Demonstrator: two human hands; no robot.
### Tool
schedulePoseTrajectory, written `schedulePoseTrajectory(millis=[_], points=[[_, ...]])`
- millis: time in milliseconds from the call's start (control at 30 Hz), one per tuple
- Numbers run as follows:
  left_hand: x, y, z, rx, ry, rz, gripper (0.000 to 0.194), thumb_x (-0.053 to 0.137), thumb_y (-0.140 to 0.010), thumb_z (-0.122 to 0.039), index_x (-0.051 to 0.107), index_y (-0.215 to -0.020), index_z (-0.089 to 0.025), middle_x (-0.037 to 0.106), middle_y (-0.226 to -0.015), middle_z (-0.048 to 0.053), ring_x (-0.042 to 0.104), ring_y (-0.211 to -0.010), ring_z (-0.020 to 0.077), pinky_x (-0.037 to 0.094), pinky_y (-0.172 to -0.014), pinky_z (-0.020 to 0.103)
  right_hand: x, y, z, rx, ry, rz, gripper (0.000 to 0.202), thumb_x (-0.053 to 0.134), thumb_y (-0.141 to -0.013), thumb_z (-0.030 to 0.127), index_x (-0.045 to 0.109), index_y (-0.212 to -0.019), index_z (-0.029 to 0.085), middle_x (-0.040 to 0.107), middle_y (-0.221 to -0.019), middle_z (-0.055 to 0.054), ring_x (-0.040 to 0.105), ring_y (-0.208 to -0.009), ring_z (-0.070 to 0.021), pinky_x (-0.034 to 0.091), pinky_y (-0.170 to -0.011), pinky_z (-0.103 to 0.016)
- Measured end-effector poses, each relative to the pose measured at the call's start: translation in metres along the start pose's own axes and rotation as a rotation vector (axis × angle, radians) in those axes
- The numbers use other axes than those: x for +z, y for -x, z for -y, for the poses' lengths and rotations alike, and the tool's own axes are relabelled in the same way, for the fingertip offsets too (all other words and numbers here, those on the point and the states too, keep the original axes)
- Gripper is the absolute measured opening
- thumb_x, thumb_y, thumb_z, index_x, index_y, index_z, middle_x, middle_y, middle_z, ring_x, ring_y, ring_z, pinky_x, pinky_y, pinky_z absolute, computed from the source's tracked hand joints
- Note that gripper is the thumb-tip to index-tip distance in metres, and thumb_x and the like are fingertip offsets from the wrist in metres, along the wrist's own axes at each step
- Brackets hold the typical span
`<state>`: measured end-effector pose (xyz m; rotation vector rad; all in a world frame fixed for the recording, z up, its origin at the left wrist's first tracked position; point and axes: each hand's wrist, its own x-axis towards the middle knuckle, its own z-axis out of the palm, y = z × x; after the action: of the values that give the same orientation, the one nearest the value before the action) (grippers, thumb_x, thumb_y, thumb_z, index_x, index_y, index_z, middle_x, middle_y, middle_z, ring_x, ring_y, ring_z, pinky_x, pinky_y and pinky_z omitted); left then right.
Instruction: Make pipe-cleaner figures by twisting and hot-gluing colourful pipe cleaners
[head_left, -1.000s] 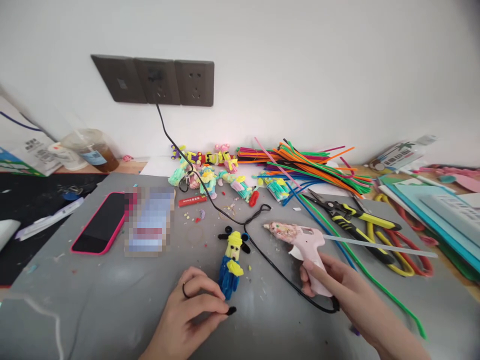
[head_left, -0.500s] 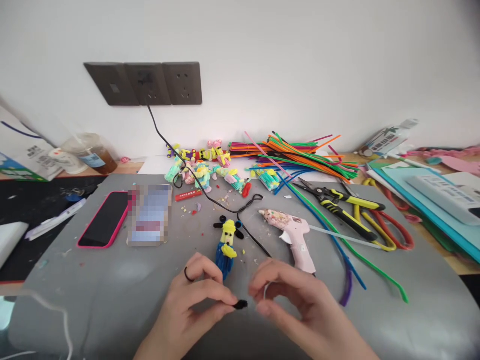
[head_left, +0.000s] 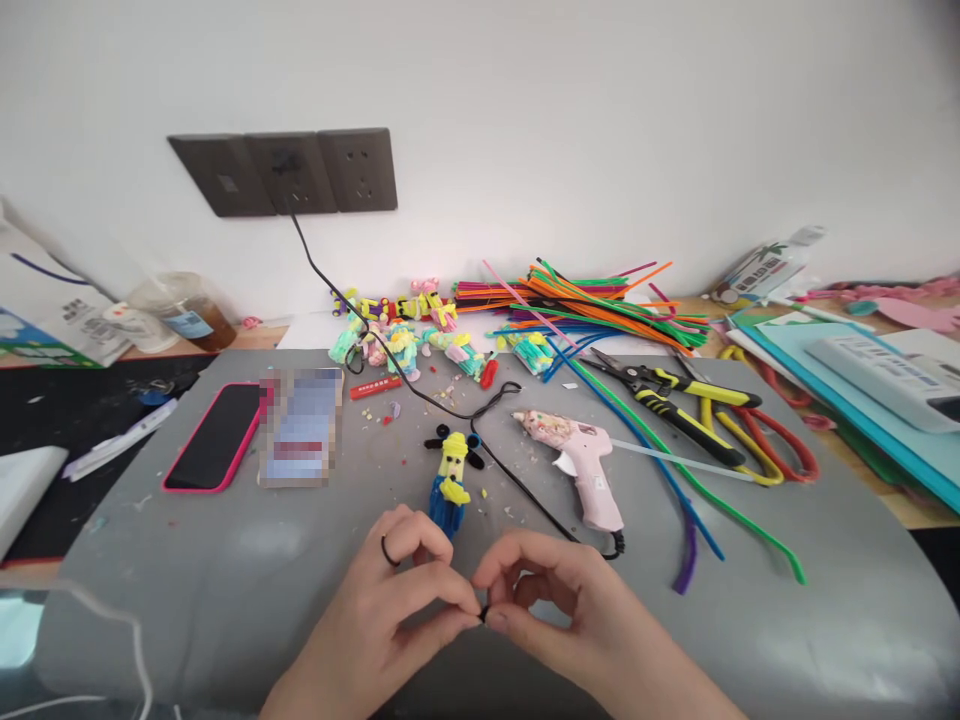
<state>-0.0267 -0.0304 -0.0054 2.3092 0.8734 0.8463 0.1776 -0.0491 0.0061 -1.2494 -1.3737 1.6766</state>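
Low in the middle, my left hand [head_left: 409, 600] pinches a small black pipe cleaner piece [head_left: 484, 613] between thumb and finger. My right hand [head_left: 559, 600] closes thumb and fingertips on the other end, so only a dark bit shows between the hands. Just beyond the fingers lies a pipe cleaner figure [head_left: 453, 480] with a yellow head, black ears and blue body. To the right of it rests a pink glue gun [head_left: 589, 460], its black cord [head_left: 517, 487] running past the figure.
Long-nose pliers [head_left: 667, 400] and scissors [head_left: 780, 450] lie right, near loose pipe cleaners [head_left: 750, 515]. A bundle of pipe cleaners [head_left: 585, 305] and several small figures [head_left: 401, 345] sit along the back. Two phones [head_left: 217, 437] lie left; a drink cup [head_left: 187, 310] stands behind them.
My right hand has moved left and its fingertips have closed on the free end of the black piece. The view has shifted slightly.
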Motion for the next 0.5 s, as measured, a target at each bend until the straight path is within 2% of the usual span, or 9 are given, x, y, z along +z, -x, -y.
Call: schedulePoseTrajectory(millis=[133, 233, 367, 500], points=[[0.008, 0.002, 0.001, 0.005, -0.011, -0.066, 0.018, 0.052, -0.100, -0.019, 0.060, -0.084, -0.022, 0.050, -0.080, -0.001, 0.052, -0.075, 0.0131, 0.041, -0.074, 0.027, 0.002, -0.001, -0.005, -0.114, -0.051, -0.113, 0.013, 0.065, -0.080, 0.020, 0.072, -0.091, 0.020, 0.062, -0.074, 0.000, 0.060, -0.067, -0.0138, 0.054, -0.063, -0.025], [0.015, 0.002, 0.002, 0.015, -0.048, -0.160, 0.017, 0.052, -0.099, -0.016, 0.058, -0.085, -0.022, 0.050, -0.078, -0.001, 0.049, -0.072, 0.0137, 0.038, -0.071, 0.029, 0.002, -0.003, -0.011, -0.166, -0.061, -0.124, 0.011, 0.064, -0.085, 0.022, 0.075, -0.087, 0.021, 0.064, -0.080, -0.003, 0.063, -0.072, -0.0148, 0.056, -0.065, -0.025], [0.015, 0.001, 0.003, 0.004, -0.058, -0.198, 0.016, 0.052, -0.100, -0.018, 0.060, -0.087, -0.022, 0.051, -0.077, -0.002, 0.049, -0.072, 0.0140, 0.038, -0.071, 0.029, -0.003, -0.005, -0.014, -0.122, -0.083, -0.079, 0.010, 0.066, -0.087, 0.024, 0.074, -0.081, 0.021, 0.066, -0.082, -0.003, 0.065, -0.075, -0.0152, 0.057, -0.067, -0.025], [0.010, -0.001, 0.005, -0.024, -0.027, -0.220, 0.017, 0.052, -0.100, -0.021, 0.061, -0.086, -0.023, 0.050, -0.077, -0.002, 0.052, -0.072, 0.0131, 0.040, -0.069, 0.028, -0.007, -0.005, -0.014, -0.008, -0.141, -0.012, 0.008, 0.072, -0.084, 0.029, 0.071, -0.081, 0.021, 0.068, -0.079, -0.001, 0.067, -0.071, -0.0145, 0.057, -0.068, -0.026]])
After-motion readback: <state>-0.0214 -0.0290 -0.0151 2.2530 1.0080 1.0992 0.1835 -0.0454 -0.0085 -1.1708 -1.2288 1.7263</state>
